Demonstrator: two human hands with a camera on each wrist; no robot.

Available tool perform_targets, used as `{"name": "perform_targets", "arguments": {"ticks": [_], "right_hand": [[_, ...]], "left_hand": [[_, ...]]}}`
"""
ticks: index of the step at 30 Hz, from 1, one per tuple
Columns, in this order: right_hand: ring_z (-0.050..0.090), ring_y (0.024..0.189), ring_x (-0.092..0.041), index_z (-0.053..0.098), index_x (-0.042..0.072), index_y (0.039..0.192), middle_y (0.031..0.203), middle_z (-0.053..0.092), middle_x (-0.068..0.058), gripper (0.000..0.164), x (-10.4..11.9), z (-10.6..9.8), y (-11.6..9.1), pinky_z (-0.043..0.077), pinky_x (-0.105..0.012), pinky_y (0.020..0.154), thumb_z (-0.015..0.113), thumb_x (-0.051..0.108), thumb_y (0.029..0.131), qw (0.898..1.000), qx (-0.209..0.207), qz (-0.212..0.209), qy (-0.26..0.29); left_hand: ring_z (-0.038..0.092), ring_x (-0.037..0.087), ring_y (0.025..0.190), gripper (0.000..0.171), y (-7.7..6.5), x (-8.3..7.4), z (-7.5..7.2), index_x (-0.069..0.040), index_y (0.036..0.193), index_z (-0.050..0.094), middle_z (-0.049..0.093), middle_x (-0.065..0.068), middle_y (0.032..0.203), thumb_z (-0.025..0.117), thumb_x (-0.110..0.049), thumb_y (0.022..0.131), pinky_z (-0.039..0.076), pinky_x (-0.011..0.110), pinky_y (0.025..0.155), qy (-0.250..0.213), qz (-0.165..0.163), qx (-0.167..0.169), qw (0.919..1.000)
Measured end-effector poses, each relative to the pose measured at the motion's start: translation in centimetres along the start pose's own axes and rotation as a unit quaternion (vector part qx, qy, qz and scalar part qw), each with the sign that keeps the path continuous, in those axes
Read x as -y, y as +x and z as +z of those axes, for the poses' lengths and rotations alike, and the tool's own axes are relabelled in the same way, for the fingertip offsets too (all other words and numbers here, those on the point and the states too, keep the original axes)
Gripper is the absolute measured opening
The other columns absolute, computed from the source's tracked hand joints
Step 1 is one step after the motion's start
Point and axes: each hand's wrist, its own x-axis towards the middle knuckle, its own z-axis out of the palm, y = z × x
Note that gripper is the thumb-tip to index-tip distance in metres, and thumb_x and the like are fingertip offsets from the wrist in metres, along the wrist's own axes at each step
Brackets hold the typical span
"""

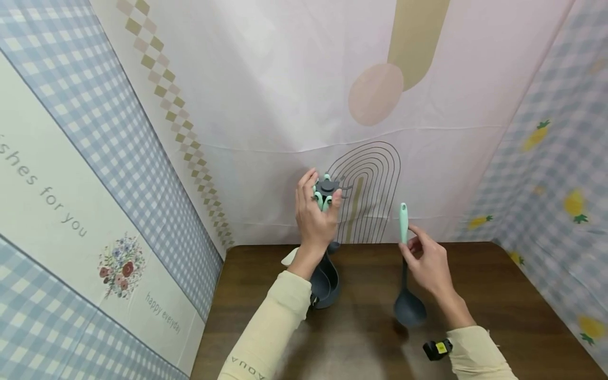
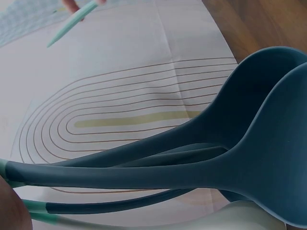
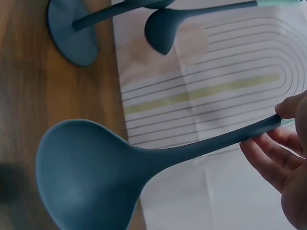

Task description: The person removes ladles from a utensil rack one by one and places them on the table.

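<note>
My right hand [image 1: 429,261] pinches a ladle [image 1: 409,309] by its mint-green handle, near the dark neck. The ladle hangs bowl-down in front of the right half of the table, and its deep blue bowl [image 3: 81,167] fills the lower left of the right wrist view. My left hand [image 1: 315,219] grips the top of a utensil stand [image 1: 328,186], thumb and fingers on opposite sides. Several utensils with mint handles hang there, among them a large dark blue spoon-like head [image 2: 278,158] and a pale one [image 2: 240,218]. My left forearm partly hides them in the head view.
The stand's flat round base [image 3: 72,43] is on the brown wooden table [image 1: 475,279]. Behind it hangs a pale patterned cloth [image 1: 266,200], with checked cloths on both sides. A small black device with a yellow label [image 1: 440,348] is by the right sleeve.
</note>
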Motion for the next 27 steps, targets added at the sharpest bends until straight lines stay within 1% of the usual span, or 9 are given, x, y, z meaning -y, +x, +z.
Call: {"name": "perform_targets", "arguments": {"ticks": [2, 4, 6, 9, 13, 20, 27], "right_hand": [[0.066, 0.068, -0.018, 0.065, 0.002, 0.137, 0.082, 0.069, -0.006, 0.046, -0.7, 0.0, -0.4, 0.048, -0.012, 0.061, 0.079, 0.003, 0.093, 1.000, 0.004, 0.013, 0.001], [0.065, 0.067, -0.015, 0.066, 0.002, 0.136, 0.082, 0.069, -0.006, 0.046, -1.4, -0.1, -0.8, 0.047, -0.011, 0.060, 0.079, 0.003, 0.093, 1.000, 0.009, 0.025, 0.001], [0.064, 0.067, -0.013, 0.066, 0.003, 0.136, 0.081, 0.069, -0.005, 0.045, -2.2, -0.1, -1.2, 0.047, -0.014, 0.060, 0.079, 0.004, 0.093, 0.999, 0.017, 0.035, -0.007], [0.061, 0.067, -0.012, 0.066, 0.003, 0.136, 0.081, 0.068, -0.004, 0.045, -3.3, -0.2, -1.8, 0.047, -0.021, 0.059, 0.079, 0.006, 0.094, 0.998, 0.033, 0.048, -0.021], [0.057, 0.067, -0.013, 0.065, 0.002, 0.137, 0.081, 0.066, -0.004, 0.044, -4.7, -0.4, -2.6, 0.047, -0.027, 0.058, 0.078, 0.007, 0.095, 0.996, 0.053, 0.067, -0.036], [0.056, 0.068, -0.014, 0.064, -0.003, 0.136, 0.082, 0.065, -0.005, 0.043, -6.2, -0.6, -3.5, 0.045, -0.028, 0.056, 0.076, 0.011, 0.098, 0.992, 0.079, 0.090, -0.047], [0.055, 0.067, -0.015, 0.063, -0.006, 0.135, 0.080, 0.065, -0.005, 0.043, -7.5, -0.2, -4.6, 0.043, -0.029, 0.058, 0.075, 0.011, 0.098, 0.988, 0.102, 0.103, -0.049]], "left_hand": [[0.057, 0.025, 0.128, 0.076, 0.0, 0.0, 0.0, 0.000, 0.144, 0.055, 0.053, 0.007, 0.154, 0.053, -0.064, 0.101, 0.052, 0.047, 0.099, 0.000, -0.001, 0.002, 1.0000], [0.057, 0.025, 0.129, 0.077, 0.0, -0.1, 0.0, 0.000, 0.144, 0.055, 0.053, 0.007, 0.154, 0.052, -0.064, 0.102, 0.051, 0.046, 0.100, 0.001, -0.002, 0.004, 1.0000], [0.057, 0.025, 0.129, 0.077, 0.0, -0.1, 0.0, 0.001, 0.144, 0.055, 0.053, 0.008, 0.154, 0.052, -0.064, 0.102, 0.051, 0.046, 0.100, 0.002, -0.003, 0.004, 1.0000], [0.057, 0.025, 0.128, 0.078, 0.0, 0.0, -0.1, 0.000, 0.144, 0.055, 0.053, 0.006, 0.154, 0.051, -0.065, 0.102, 0.052, 0.046, 0.099, 0.003, -0.007, 0.002, 1.0000], [0.057, 0.024, 0.127, 0.079, 0.0, 0.0, -0.2, -0.001, 0.145, 0.055, 0.052, 0.004, 0.154, 0.050, -0.067, 0.101, 0.053, 0.046, 0.097, 0.003, -0.013, 0.002, 0.9999], [0.057, 0.026, 0.125, 0.079, 0.1, 0.1, -0.2, 0.000, 0.144, 0.055, 0.053, 0.005, 0.153, 0.050, -0.066, 0.101, 0.053, 0.047, 0.095, 0.004, -0.012, -0.002, 0.9999], [0.057, 0.025, 0.126, 0.079, 0.2, 0.0, -0.3, -0.001, 0.145, 0.054, 0.053, 0.005, 0.154, 0.050, -0.067, 0.101, 0.053, 0.047, 0.095, 0.005, -0.013, -0.001, 0.9999]]}}
